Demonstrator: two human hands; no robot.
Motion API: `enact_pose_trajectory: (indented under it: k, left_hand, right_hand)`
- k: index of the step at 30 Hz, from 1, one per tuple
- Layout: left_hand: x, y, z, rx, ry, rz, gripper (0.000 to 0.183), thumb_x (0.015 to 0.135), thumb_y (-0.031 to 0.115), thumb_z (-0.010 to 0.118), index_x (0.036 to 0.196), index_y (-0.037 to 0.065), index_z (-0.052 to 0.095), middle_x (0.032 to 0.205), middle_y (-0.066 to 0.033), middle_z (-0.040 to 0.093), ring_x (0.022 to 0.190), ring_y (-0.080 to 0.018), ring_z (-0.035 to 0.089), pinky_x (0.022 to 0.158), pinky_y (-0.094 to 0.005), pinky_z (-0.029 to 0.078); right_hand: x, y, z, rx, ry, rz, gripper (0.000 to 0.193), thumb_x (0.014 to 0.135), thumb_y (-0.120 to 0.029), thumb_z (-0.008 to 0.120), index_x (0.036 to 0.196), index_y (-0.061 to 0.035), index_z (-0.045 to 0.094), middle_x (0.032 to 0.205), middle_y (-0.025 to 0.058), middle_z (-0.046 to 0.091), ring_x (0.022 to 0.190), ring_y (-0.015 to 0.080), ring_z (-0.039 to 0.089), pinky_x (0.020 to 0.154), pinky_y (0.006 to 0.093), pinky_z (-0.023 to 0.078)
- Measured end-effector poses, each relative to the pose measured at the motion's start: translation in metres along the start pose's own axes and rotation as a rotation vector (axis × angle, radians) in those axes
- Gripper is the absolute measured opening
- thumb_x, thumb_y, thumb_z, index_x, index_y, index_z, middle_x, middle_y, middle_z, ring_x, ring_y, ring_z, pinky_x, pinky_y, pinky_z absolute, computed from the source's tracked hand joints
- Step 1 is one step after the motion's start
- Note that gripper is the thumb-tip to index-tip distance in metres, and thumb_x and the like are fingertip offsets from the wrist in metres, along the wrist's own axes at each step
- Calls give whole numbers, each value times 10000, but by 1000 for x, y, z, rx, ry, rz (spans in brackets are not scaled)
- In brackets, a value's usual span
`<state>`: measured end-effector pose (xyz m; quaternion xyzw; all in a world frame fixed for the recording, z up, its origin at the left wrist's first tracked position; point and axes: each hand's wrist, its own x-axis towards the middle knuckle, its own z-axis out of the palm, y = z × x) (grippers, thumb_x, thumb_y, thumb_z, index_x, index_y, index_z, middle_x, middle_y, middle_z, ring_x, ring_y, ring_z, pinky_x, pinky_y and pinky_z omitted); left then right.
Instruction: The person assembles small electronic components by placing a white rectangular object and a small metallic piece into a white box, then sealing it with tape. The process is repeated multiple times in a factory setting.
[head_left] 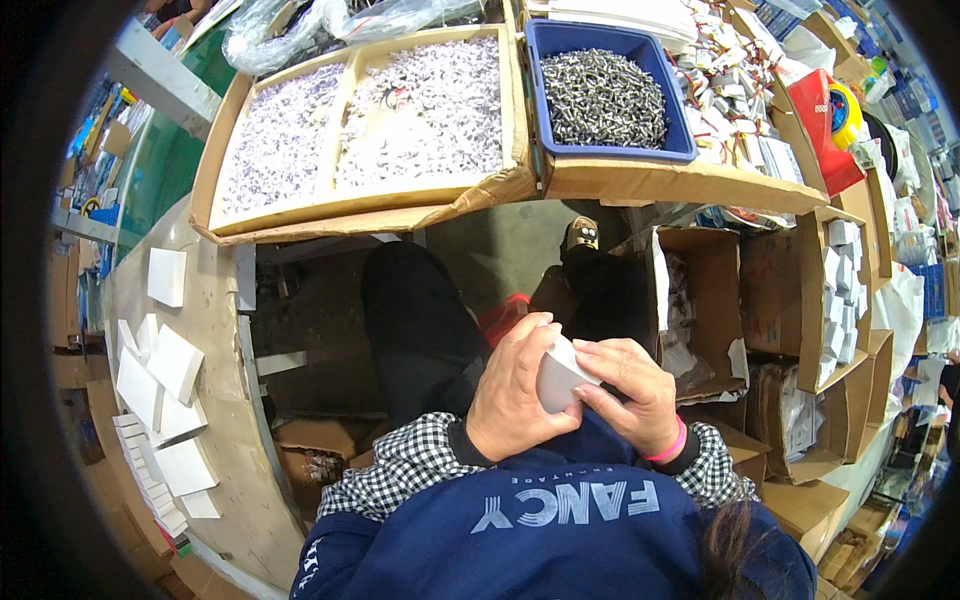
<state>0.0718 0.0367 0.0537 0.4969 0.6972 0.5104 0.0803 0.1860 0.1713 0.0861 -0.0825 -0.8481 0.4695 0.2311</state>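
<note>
Between both hands, above my lap, is a small white box [560,378]. My left hand [512,388] is closed round its left side, with the thumb along the lower edge. From the right, my right hand [632,390] pinches the box, its fingers at the top edge and its thumb lower down. The fingers cover much of the box, and I cannot tell whether its lid is open or closed.
Ahead stand a divided tray [420,110] of small white parts and a blue bin [612,100] of small metal parts. White boxes [160,375] lie on the left table [225,400]. Cardboard cartons [705,300] stand at right, one holding white boxes [842,290].
</note>
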Motion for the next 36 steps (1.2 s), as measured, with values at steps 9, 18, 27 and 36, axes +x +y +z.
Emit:
enact_pose_trajectory:
  k: [9, 18, 27, 36]
  left_hand:
    - [-4, -4, -3, -144, -76, -126, 968, 548, 145, 815, 1362, 48, 300, 1278, -214, 460, 1107, -361, 527, 950, -403, 441]
    - [2, 4, -7, -140, -125, -202, 971, 543, 127, 809, 1377, 31, 321, 1289, -213, 470, 1161, -347, 514, 989, -386, 430]
    - [4, 3, -4, -63, -28, -36, 999, 560, 140, 824, 1396, 13, 292, 1358, -226, 423, 1222, -353, 475, 1019, -385, 412]
    - [20, -34, -39, -1143, -701, -474, 890, 793, 364, 736, 1428, 23, 215, 1287, -158, 494, 1191, -232, 504, 1018, -382, 389]
  right_hand:
    - [1, 1, 6, 74, 28, 6, 426, 702, -43, 750, 1112, -26, 636, 1088, 122, 648, 901, 281, 618, 803, 343, 503]
    - [6, -4, 15, -176, 49, -65, 407, 717, -68, 725, 1109, -11, 632, 1118, 137, 620, 838, 272, 600, 740, 340, 498]
    - [11, -7, 14, -224, -18, -93, 410, 706, -64, 726, 1103, -7, 640, 1112, 123, 631, 831, 267, 600, 738, 335, 502]
    - [25, 15, -10, 408, -177, 1, 358, 766, -95, 700, 1109, -4, 652, 1102, 179, 638, 971, 283, 600, 840, 372, 470]
